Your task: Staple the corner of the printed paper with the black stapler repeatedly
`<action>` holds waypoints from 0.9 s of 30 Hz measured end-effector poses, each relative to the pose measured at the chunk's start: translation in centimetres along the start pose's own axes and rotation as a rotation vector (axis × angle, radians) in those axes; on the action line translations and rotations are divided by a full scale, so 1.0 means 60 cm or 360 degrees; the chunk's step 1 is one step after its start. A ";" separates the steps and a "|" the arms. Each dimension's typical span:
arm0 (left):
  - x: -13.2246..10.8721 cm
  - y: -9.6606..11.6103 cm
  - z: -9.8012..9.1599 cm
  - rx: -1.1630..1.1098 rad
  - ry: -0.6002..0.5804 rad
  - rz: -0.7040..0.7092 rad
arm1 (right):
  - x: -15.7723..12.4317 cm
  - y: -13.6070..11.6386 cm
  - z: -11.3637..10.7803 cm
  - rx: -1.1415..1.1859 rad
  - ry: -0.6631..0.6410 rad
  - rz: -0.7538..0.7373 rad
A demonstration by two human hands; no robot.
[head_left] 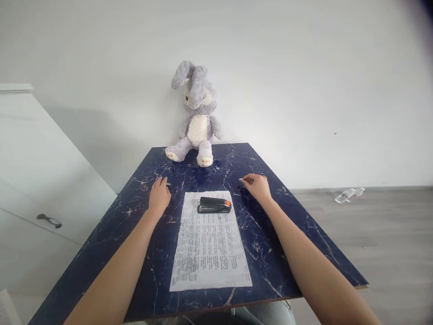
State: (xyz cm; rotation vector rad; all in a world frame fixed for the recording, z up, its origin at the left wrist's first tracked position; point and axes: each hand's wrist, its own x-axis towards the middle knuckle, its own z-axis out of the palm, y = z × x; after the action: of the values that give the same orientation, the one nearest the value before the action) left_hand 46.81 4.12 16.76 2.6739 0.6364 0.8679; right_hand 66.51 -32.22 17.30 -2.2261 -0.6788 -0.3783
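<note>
Starting at the bottom edge, we see pale trousers (270,312), cut off and mostly hidden beneath one dark blue, marble-patterned table (155,275). Our two forearms (304,253) run out of view below. Between them lies printed paper (209,253), its text too small for us to read; whether it is one sheet or several we cannot tell. Across its far part rests one black stapler (214,205) with an orange patch at its right end.

Just beyond and to either side are our two hands. The right hand (257,186) has thumb and forefinger closed in a pinch on one small, slim, pale piece (241,180), held over the table right of the paper. The left hand (159,195) is loosely curled low over the table, left of the paper; a tiny greyish bit (168,184) shows at its fingertips, but we cannot tell whether they grip it.

At the far end sits one grey plush rabbit (199,108), one ear drooping across its face, against a white wall (304,81). To the left, a white cabinet (43,171) with one dark handle (49,221) is cut off; to the right, crumpled clear plastic (349,195) lies on the floor (338,225).
</note>
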 end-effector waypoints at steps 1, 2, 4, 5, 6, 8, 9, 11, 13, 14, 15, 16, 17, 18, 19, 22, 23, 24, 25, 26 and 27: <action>0.002 -0.011 0.005 0.0059 -0.0101 -0.0018 | 0.003 0.016 0.003 -0.0013 -0.0008 0.0049; 0.002 -0.017 0.009 0.0097 -0.0181 -0.0040 | 0.004 0.028 0.007 -0.0016 -0.0016 0.0080; -0.001 -0.018 0.011 0.0137 -0.0230 -0.0090 | 0.005 0.040 0.012 -0.0033 -0.0028 0.0106; -0.003 -0.016 0.011 0.0150 -0.0213 -0.0107 | 0.004 0.041 0.014 -0.0046 -0.0035 0.0111; -0.005 -0.013 0.009 0.0162 -0.0182 -0.0111 | 0.004 0.038 0.013 -0.0061 -0.0028 0.0111; -0.006 -0.007 0.006 0.0179 -0.0134 -0.0069 | 0.003 0.022 0.010 -0.0079 0.0025 0.0053; -0.006 -0.004 0.005 0.0178 -0.0122 -0.0036 | 0.001 0.009 0.008 -0.0054 0.0054 -0.0004; -0.005 0.004 0.007 0.0131 -0.0108 0.0019 | -0.007 -0.027 0.003 0.0123 -0.0010 -0.0173; -0.008 0.017 0.012 -0.0031 -0.0099 0.0055 | -0.021 -0.068 0.001 0.0407 -0.0311 -0.0396; -0.010 0.027 0.014 -0.0165 -0.0098 0.0064 | -0.029 -0.086 0.002 0.0538 -0.0505 -0.0493; -0.014 0.039 0.015 -0.0323 -0.0105 0.0072 | -0.037 -0.102 0.004 0.0640 -0.0696 -0.0566; -0.019 0.052 0.016 -0.0495 -0.0119 0.0077 | -0.044 -0.115 0.005 0.0713 -0.0861 -0.0606; -0.025 0.066 0.016 -0.0645 -0.0145 0.0090 | -0.050 -0.123 0.007 0.0775 -0.0992 -0.0607; -0.031 0.080 0.015 -0.0746 -0.0187 0.0115 | -0.053 -0.127 0.009 0.0845 -0.1099 -0.0572; -0.037 0.093 0.014 -0.0808 -0.0212 0.0139 | -0.055 -0.127 0.011 0.0931 -0.1195 -0.0515; -0.053 0.122 0.012 -0.0876 -0.0279 0.0249 | -0.054 -0.112 0.015 0.1269 -0.1451 -0.0294; -0.055 0.126 0.012 -0.0892 -0.0303 0.0277 | -0.052 -0.104 0.016 0.1386 -0.1533 -0.0221; -0.057 0.128 0.013 -0.0914 -0.0319 0.0284 | -0.050 -0.095 0.017 0.1489 -0.1605 -0.0159; -0.057 0.127 0.015 -0.0941 -0.0321 0.0262 | -0.048 -0.086 0.019 0.1576 -0.1662 -0.0110; -0.055 0.123 0.017 -0.0972 -0.0311 0.0214 | -0.047 -0.078 0.020 0.1644 -0.1702 -0.0073; -0.053 0.118 0.019 -0.1006 -0.0287 0.0139 | -0.045 -0.071 0.021 0.1692 -0.1725 -0.0047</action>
State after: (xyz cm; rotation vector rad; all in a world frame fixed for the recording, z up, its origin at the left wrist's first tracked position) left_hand 47.50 -3.67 16.93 2.1752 0.1592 0.6893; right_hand 61.91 -29.79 17.71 -1.2187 -1.0912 1.0451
